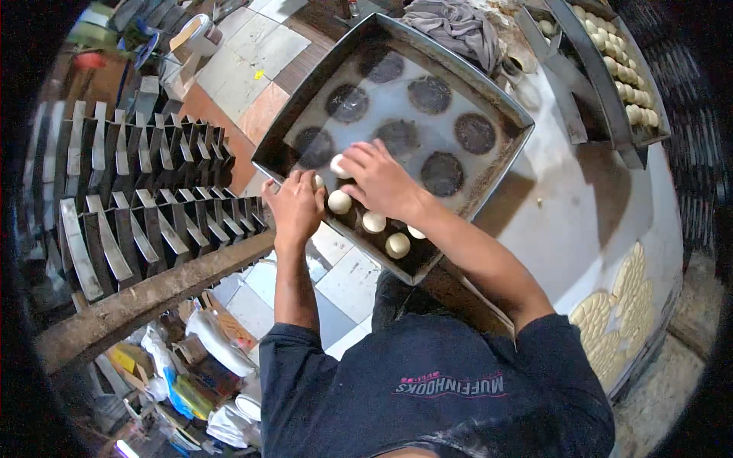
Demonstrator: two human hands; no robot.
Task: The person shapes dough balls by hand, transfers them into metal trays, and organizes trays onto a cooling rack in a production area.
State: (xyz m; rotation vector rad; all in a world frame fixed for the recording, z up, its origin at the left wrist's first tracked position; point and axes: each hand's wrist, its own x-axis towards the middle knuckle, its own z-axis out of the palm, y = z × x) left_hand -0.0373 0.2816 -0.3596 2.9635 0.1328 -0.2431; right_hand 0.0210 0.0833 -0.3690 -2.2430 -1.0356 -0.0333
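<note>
A square metal baking tray (492,183) with round dark marks on its floor sits in front of me, turned cornerwise. Several pale dough balls (373,221) lie along its near side. At the tray's left edge, my left hand (296,208) is closed, its fingers curled over a dough ball (318,182) that is partly covered. My right hand (379,179) reaches in over the tray from the right, fingers bent round another dough ball (338,166). My right forearm partly hides one more ball near the tray's right side.
To the left, stacked metal trays (114,229) rise beside a wooden beam (153,301). Flattened portioned dough (615,317) lies on the pale worktable (557,229) at right. Beyond stands another tray filled with dough balls (630,76). A grey cloth (458,30) lies behind my tray.
</note>
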